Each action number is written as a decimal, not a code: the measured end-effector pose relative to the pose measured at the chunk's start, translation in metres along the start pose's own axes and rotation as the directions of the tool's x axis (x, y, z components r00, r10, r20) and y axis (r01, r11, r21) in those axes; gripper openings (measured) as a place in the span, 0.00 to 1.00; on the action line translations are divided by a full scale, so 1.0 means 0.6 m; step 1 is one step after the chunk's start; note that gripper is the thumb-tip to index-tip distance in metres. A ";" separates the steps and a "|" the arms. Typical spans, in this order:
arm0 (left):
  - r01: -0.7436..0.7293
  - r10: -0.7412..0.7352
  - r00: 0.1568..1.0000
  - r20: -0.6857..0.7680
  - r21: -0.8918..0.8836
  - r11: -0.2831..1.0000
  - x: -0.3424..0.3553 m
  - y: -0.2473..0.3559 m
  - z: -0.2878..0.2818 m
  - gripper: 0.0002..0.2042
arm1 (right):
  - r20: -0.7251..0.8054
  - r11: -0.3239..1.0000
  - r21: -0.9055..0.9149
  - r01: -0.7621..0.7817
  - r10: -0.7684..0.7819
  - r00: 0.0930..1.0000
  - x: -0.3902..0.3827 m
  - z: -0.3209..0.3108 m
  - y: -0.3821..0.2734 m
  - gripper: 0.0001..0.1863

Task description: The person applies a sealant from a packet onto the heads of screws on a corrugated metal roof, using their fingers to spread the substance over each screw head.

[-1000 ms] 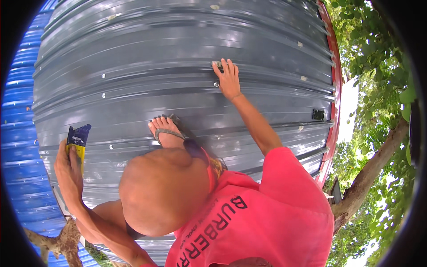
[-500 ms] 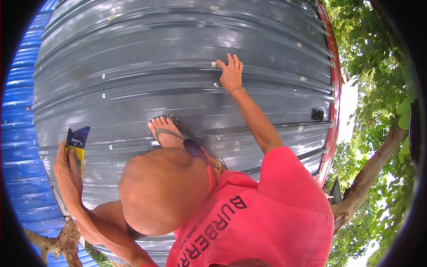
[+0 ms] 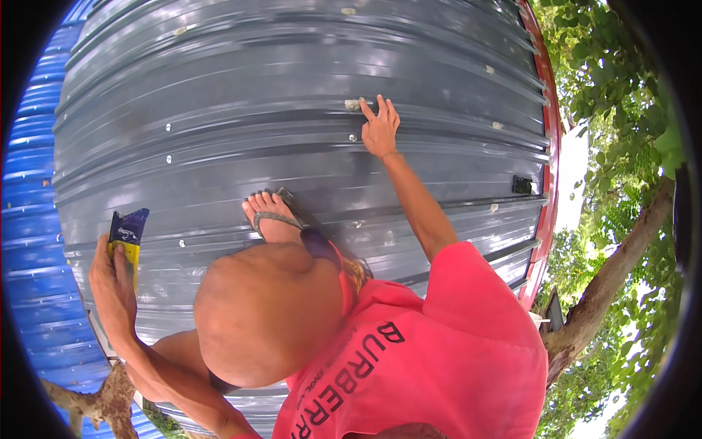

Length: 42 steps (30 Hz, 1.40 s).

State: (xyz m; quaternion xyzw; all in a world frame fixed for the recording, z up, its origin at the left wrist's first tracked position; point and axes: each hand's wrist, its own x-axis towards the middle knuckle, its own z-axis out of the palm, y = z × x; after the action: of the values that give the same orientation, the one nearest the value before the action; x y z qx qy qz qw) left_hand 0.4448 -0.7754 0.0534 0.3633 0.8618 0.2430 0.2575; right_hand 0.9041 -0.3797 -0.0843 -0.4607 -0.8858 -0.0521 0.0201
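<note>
Held upright in my left hand is a flat blue-and-yellow pouch, its dark blue end up and the fingers wrapped round the yellow part. My right arm reaches out over the grey ribbed metal roof. There my right hand has its fingers spread, and one fingertip is at the right edge of a small whitish patch of paste. A screw head shows just below that patch. My knee hides part of the roof, and my sandalled foot is planted on it.
More screw heads and pale patches dot the roof. A small black object lies near the red edge trim on the right. Blue roofing runs along the left, and tree branches stand beyond the right edge.
My right hand has shifted slightly down, its finger moving to the right edge of the paste patch, which now looks wider. My left hand and the pouch have stayed in place.
</note>
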 end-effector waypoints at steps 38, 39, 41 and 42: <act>0.072 -0.073 0.992 0.102 0.012 0.997 -0.010 0.009 -0.014 0.15 | 0.048 0.935 -0.278 0.221 -0.216 0.975 0.006 -0.022 -0.033 0.36; 0.058 -0.057 0.995 0.078 -0.012 0.998 -0.011 0.007 -0.011 0.13 | 0.041 0.937 -0.266 0.227 -0.224 0.974 0.010 -0.019 -0.037 0.35; -0.013 0.011 1.000 0.027 0.055 0.998 -0.011 -0.012 -0.005 0.16 | 0.026 0.939 -0.245 0.240 -0.241 0.970 0.021 -0.014 -0.038 0.34; -0.047 0.047 0.999 0.003 0.089 0.995 -0.011 -0.019 -0.003 0.18 | 0.005 0.945 -0.236 0.224 -0.230 0.973 0.027 -0.009 -0.032 0.33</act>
State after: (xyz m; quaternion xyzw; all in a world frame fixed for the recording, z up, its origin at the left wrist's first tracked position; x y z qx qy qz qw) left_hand 0.4418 -0.7882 0.0497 0.3945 0.8630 0.2100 0.2357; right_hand 0.8791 -0.3778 -0.0790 -0.3542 -0.9202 -0.1638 -0.0310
